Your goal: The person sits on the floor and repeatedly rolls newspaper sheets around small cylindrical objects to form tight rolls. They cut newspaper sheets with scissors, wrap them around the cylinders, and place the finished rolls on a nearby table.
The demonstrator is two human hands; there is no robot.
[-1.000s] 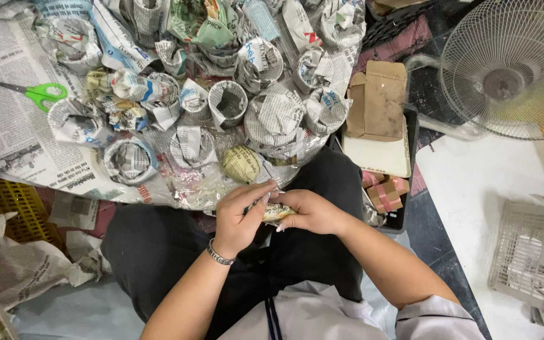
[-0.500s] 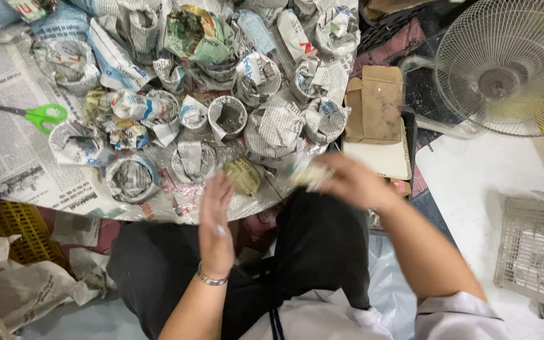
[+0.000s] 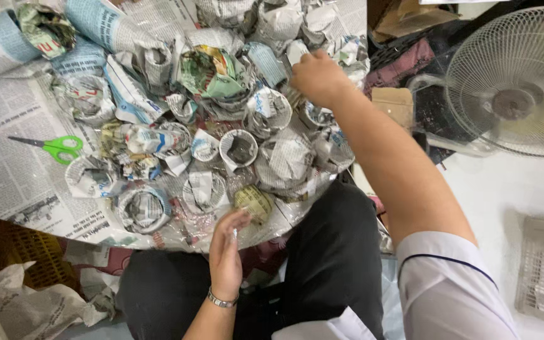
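The right hand (image 3: 319,77) was stretched to the upper centre of the frame, fingers curled into a loose fist among the newspaper cups (image 3: 266,110) at the far side of the pile; whether it pinched anything could not be told, the fingertips being hidden. The left hand (image 3: 226,252) lay at the lower centre, above the lap, fingers relaxed and slightly spread, gripping nothing — its fingertips just beside a small yellowish paper ball (image 3: 253,203) at the near edge of the pile. A metal bracelet (image 3: 220,301) sat on that wrist. The cups stood packed together, touching, on spread newspaper sheets (image 3: 7,170). Green-handled scissors (image 3: 55,147) lay on the sheets at the left, apart from the cups. A white fan (image 3: 514,88) stood at the upper right — well clear of both hands.
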